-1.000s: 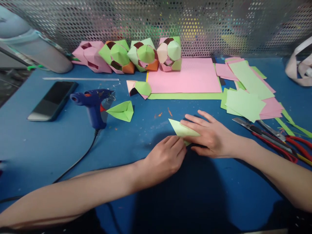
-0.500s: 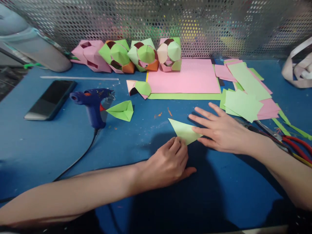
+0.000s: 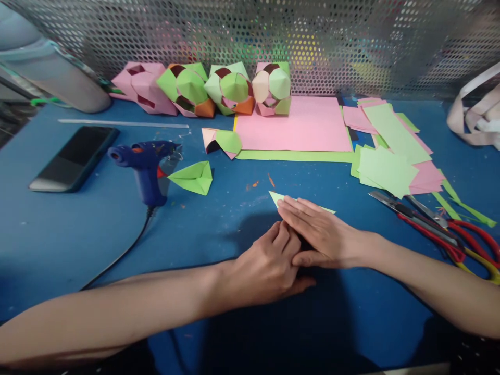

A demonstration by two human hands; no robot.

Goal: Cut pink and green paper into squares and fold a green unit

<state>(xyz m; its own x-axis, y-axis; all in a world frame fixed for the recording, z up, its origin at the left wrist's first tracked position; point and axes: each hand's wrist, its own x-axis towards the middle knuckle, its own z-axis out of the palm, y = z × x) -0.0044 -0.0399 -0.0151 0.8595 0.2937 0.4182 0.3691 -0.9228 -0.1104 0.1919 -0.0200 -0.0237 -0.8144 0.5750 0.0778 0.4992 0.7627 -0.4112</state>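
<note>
A pale green piece of paper (image 3: 274, 197), folded to a triangle, lies on the blue table in front of me. Its near part is covered by my hands, so only the left tip and far edge show. My left hand (image 3: 271, 260) has its fingers curled down at the paper's near edge, pinning it there. Stretched flat across the paper, my right hand (image 3: 322, 229) presses on it with its fingers together, the thumb close against the left hand's fingers.
Left of the paper are a green folded piece (image 3: 195, 178), a blue glue gun (image 3: 147, 169) and a phone (image 3: 74, 159). Several folded paper shapes (image 3: 232, 88) stand behind. Cut paper sheets (image 3: 386, 169), a utility knife (image 3: 414, 216) and scissors (image 3: 474, 239) lie to the right.
My right hand has slid left and nearer over the paper, from its right corner to beside my left hand, covering most of it. The left hand stays in place.
</note>
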